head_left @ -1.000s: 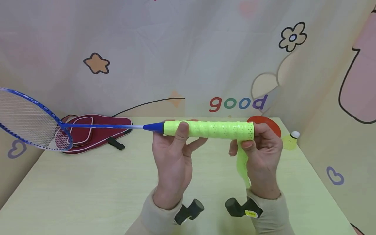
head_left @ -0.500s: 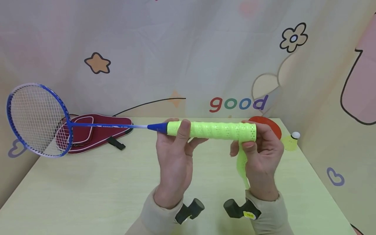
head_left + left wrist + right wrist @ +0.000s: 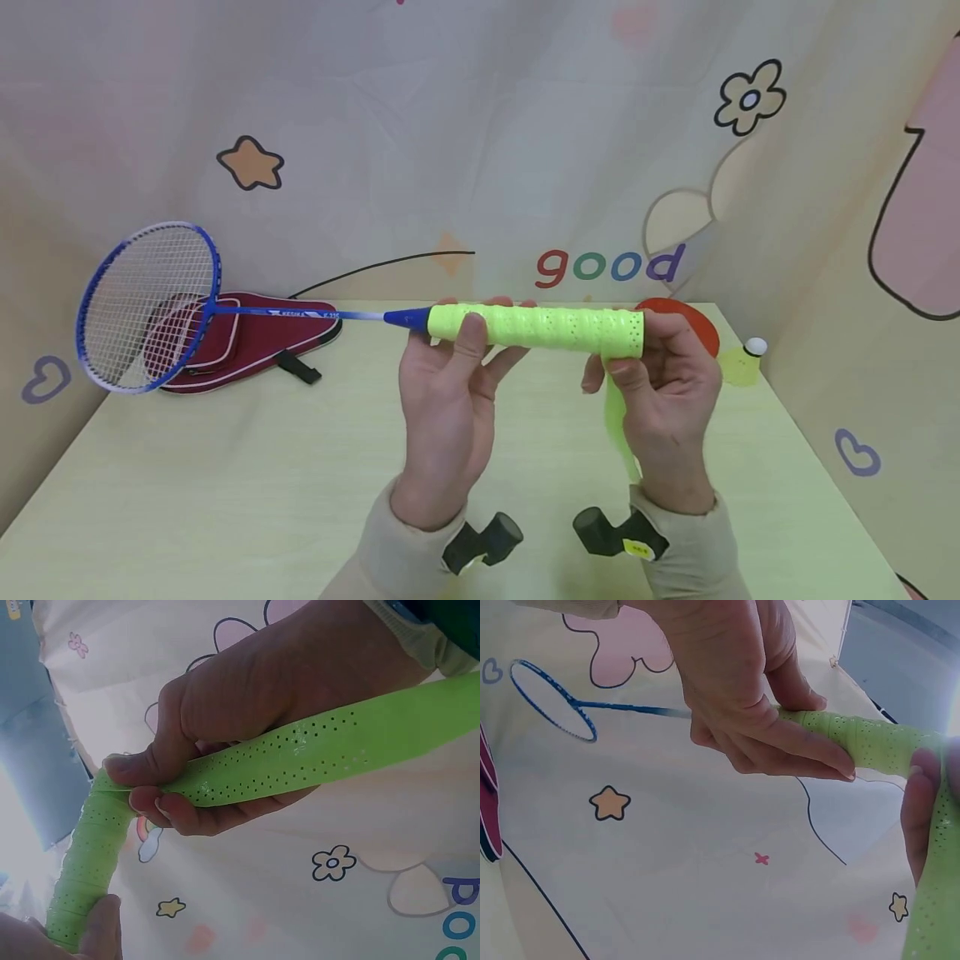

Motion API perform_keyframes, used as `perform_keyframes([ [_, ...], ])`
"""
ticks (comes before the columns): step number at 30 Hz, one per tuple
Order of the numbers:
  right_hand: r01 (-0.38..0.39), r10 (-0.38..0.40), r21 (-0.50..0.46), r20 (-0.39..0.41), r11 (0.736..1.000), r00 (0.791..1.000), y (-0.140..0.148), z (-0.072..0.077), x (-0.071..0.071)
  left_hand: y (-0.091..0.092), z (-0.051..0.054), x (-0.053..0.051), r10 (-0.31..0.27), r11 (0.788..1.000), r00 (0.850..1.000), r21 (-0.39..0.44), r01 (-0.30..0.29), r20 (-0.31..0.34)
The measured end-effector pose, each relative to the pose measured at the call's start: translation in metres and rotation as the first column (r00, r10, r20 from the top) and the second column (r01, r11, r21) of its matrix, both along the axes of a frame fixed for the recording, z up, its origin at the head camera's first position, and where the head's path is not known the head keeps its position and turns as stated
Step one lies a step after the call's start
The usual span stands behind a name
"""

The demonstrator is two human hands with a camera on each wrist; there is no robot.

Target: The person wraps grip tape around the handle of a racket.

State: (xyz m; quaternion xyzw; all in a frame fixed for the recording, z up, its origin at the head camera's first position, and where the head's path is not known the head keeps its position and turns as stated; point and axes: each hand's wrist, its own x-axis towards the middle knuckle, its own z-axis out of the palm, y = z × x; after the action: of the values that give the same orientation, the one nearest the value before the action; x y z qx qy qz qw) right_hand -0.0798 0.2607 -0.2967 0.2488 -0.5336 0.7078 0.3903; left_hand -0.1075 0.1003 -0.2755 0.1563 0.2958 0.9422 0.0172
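Observation:
A blue badminton racket [image 3: 215,309] is held up level above the table, its strung head at the left. Perforated lime-green overgrip tape [image 3: 555,327] covers the handle in overlapping turns. My left hand [image 3: 446,408] holds the handle close to the blue cone, thumb in front and fingers behind. At the butt end, my right hand [image 3: 670,408] pinches the tape, its thumb just below the handle. A loose tape tail [image 3: 285,761] runs along the right hand in the left wrist view. From the right wrist view, the left hand [image 3: 742,697] is seen around the handle.
A dark red racket bag [image 3: 262,342] with a black strap lies at the table's back left. At the back right are a red disc [image 3: 686,323] and a yellow shuttlecock [image 3: 742,364]. A printed cloth hangs behind the pale table [image 3: 225,483].
The racket head has swung into view and moved to the right, and the racket has turned about its handle. Both hands keep nearly the same places on the handle.

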Motion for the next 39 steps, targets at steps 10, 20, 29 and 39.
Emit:
perform_keyframes([
  [10, -0.073, 0.072, -0.119, -0.007, 0.990, 0.997, -0.0032, 0.0020, -0.0017, 0.0019, -0.0011, 0.0006, 0.024, 1.000, 1.000, 0.018, -0.024, 0.010],
  [20, -0.161, 0.144, -0.170, -0.108, 0.972, 0.984, -0.0032, 0.0007, -0.0064, 0.0024, -0.0012, 0.0025, 0.013, 1.000, 1.000, 0.003, -0.013, -0.001],
  [29, -0.101, 0.092, -0.139, -0.067, 0.985, 0.993, -0.0018, 0.0002, -0.0037, 0.0029, 0.0003, 0.0048, 0.061, 0.998, 0.997, 0.011, -0.060, -0.042],
  [39, -0.022, 0.018, -0.076, -0.046, 0.997, 0.999, -0.0013, -0.0015, -0.0032, 0.0048, 0.0004, 0.0040, 0.039, 0.998, 0.999, -0.039, -0.039, 0.002],
])
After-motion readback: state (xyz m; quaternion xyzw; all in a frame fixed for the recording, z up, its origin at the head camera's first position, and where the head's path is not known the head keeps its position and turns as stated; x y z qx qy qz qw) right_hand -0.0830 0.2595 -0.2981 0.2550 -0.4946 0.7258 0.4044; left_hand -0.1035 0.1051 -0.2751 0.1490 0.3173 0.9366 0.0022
